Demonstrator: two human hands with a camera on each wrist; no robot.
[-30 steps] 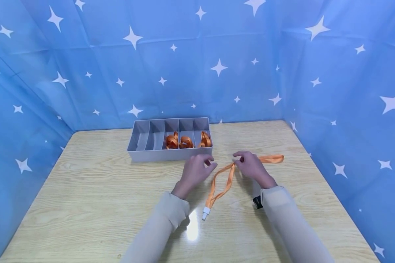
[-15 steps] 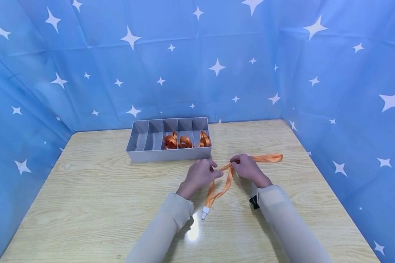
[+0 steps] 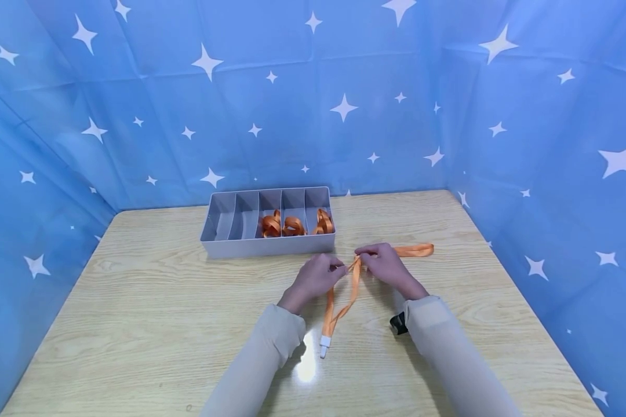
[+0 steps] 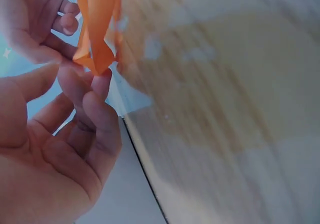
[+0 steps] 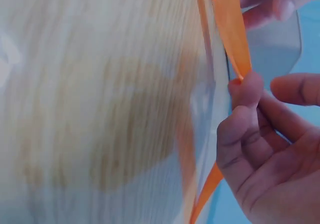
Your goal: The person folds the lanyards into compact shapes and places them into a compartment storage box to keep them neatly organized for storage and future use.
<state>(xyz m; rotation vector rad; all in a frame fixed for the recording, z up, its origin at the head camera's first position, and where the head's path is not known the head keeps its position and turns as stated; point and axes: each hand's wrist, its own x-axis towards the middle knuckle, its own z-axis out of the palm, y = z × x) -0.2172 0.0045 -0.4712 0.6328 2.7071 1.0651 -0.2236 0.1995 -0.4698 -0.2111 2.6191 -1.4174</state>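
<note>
An orange lanyard (image 3: 354, 288) runs across the wooden table, its white clip end (image 3: 325, 344) pointing toward me and its looped far end (image 3: 417, 250) lying to the right. My right hand (image 3: 388, 268) pinches the strap between thumb and fingers partway along. Just left of it, my left hand (image 3: 315, 277) has its curled fingertips on one strand of the same lanyard. Up close in the left wrist view, the orange strap (image 4: 97, 31) folds down to the left fingertips. The right wrist view has the strap (image 5: 231, 26) taut above the right hand's pinch.
Behind the hands stands a grey divided box (image 3: 263, 248). Coiled orange lanyards (image 3: 294, 226) lie in three of its compartments, toward the right. A black item (image 3: 398, 324) sits partly under the right sleeve. A blue star-printed curtain (image 3: 292, 145) closes off the table's back and sides.
My left hand has moved right to the lanyard and now grips a strand. My right hand has shifted slightly left, drawing the strap and its looped end left with it.
</note>
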